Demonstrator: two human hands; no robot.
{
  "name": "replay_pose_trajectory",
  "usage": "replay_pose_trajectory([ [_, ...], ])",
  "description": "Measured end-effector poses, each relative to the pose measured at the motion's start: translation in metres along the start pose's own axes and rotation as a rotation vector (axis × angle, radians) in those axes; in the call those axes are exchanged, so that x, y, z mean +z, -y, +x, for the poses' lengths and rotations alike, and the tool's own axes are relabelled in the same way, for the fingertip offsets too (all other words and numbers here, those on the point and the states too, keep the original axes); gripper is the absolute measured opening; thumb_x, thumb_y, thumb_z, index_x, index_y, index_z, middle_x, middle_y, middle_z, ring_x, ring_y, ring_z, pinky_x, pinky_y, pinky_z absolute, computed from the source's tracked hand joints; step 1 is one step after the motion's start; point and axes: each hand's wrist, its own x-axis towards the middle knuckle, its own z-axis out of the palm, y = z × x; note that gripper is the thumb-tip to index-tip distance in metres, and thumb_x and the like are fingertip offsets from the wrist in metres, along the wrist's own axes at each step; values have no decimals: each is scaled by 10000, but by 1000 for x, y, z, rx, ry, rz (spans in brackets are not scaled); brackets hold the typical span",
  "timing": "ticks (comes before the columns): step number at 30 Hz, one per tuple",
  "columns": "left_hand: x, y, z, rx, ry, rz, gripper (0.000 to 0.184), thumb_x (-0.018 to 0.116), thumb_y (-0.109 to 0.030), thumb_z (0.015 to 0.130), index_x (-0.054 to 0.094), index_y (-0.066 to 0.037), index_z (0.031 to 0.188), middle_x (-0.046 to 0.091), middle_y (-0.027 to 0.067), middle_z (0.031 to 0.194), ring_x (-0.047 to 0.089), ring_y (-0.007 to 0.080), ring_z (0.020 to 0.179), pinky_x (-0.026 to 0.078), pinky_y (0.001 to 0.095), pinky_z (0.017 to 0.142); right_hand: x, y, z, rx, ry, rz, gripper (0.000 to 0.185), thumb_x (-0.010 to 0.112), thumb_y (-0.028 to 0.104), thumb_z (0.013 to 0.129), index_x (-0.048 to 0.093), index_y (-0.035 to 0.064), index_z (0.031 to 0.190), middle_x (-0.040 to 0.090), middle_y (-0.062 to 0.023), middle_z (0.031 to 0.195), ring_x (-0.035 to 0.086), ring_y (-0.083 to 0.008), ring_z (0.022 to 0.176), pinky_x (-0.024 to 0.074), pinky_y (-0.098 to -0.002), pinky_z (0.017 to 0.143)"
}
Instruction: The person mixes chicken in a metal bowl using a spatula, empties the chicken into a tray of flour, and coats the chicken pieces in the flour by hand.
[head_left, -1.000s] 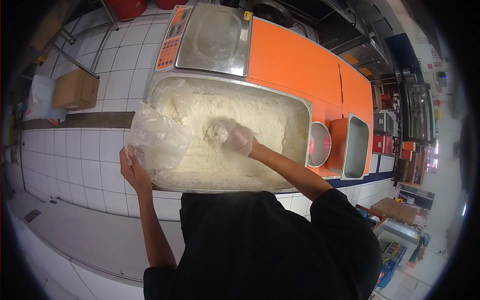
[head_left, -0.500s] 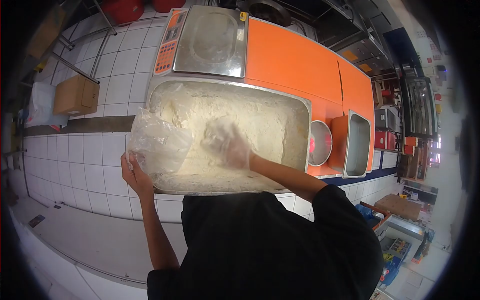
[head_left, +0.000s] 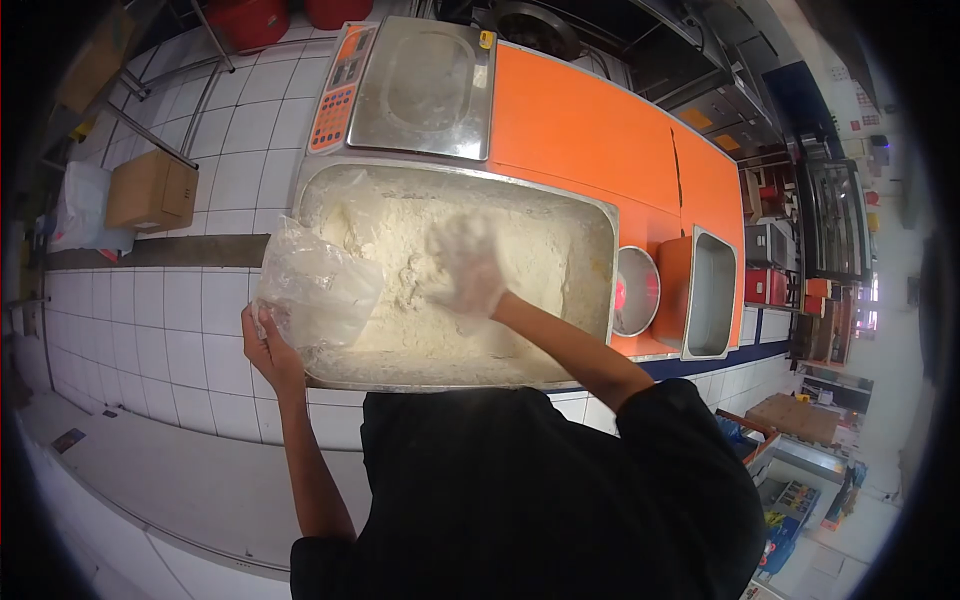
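A large metal basin [head_left: 590, 370] holds pale flour [head_left: 400, 215] with small clumps near its middle. My left hand [head_left: 270, 345] grips the edge of a clear plastic bag [head_left: 325, 285], which hangs over the basin's left end. Over the flour is my right hand [head_left: 470, 270], in a clear glove and smeared by motion. Its fingers look spread, and nothing can be made out in them.
Beyond the basin stands a metal-topped scale [head_left: 420, 90] with an orange keypad. Beside it lies an orange counter [head_left: 580, 120]. To the right are a round metal bowl [head_left: 645, 290] and a rectangular metal container [head_left: 710, 295]. A cardboard box [head_left: 152, 192] is at the left.
My right hand has moved a little up and right from the clumps, and its fingers have spread. My left hand keeps hold of the bag, nearly still.
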Motion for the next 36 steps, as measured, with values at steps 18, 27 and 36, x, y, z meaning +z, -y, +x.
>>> replay_pose_trajectory([
  [18, -3, 1, 1, 46, 6, 23, 318, 444, -240, 1084, 567, 46, 1148, 659, 96, 997, 611, 139, 888, 517, 284, 785, 24, 13, 32, -179, -287, 34, 744, 539, 517, 921, 413, -17, 1424, 492, -248, 1346, 494, -363, 1237, 366, -519, 1088],
  [27, -6, 2, -14, 90, -106, 139, 350, 444, -275, 1080, 588, 42, 1104, 658, 104, 928, 602, 156, 842, 505, 296, 776, 26, -12, 56, -90, -32, 447, 755, 470, 518, 1005, 313, 5, 1536, 310, -258, 1573, 271, -393, 1478, 193, -487, 1227],
  [36, -4, -4, -10, 209, -213, 174, 400, 424, -332, 1078, 588, 33, 1060, 625, 103, 854, 575, 199, 801, 484, 347, 762, 39, 52, -16, -784, 376, 1, 588, 595, 430, 898, 526, 160, 1416, 473, -158, 1469, 392, -379, 1384, 293, -494, 1172],
])
